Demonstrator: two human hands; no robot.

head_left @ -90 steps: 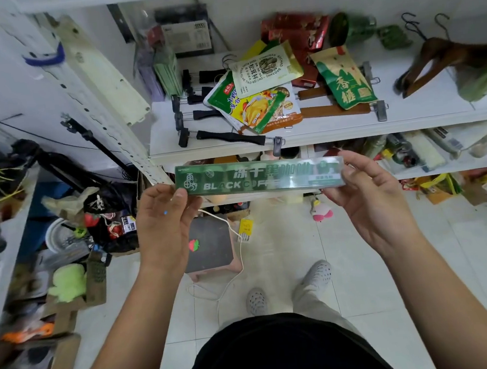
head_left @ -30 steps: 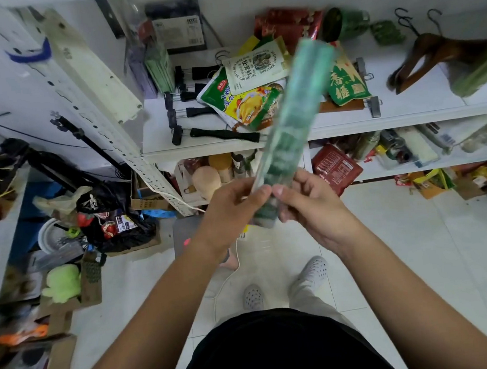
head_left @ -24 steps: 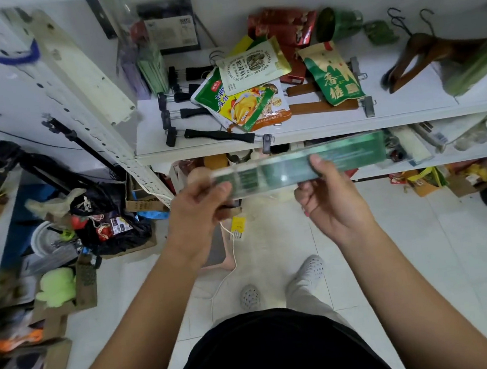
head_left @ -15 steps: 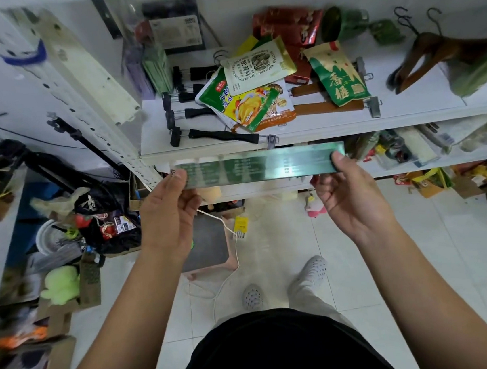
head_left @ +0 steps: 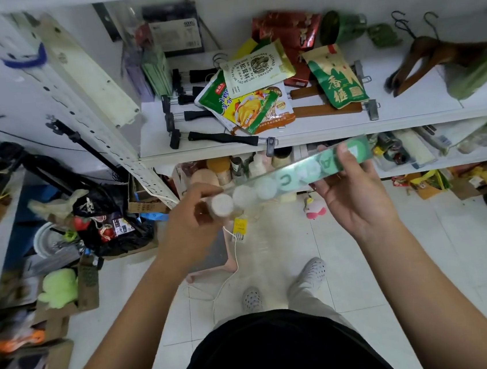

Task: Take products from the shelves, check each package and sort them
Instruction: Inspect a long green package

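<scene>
Left hand [head_left: 190,223], below the shelf [head_left: 408,108] front edge: fingers curled round the low left end of the long green package [head_left: 289,175], detail blurred. Package sits in the air just below the shelf edge, tilted with its right end higher, and round white and green discs show on its face. Snack pouches [head_left: 253,93] lie on the shelf above it. Right hand [head_left: 356,199], under the package's right end: thumb on top, pinching it against the fingers behind.
</scene>
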